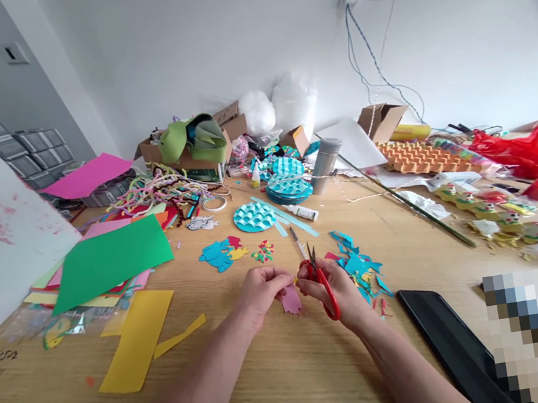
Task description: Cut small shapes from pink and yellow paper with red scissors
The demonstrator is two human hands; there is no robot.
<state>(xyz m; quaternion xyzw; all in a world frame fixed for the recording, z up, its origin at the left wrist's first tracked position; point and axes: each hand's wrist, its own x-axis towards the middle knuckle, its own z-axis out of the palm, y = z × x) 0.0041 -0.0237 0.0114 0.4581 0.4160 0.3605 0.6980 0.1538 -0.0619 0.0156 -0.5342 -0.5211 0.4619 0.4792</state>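
Left hand (259, 295) pinches pink paper (291, 301), right hand (346, 292) grips scissors (321, 277) — cardboard box (153, 153) holds green rolls (173, 142)

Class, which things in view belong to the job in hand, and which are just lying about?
Likely in the job: red-handled scissors (right hand); pink paper (left hand); blue scraps.
Apparently lying about: grey cylinder; red plastic bag; black device.
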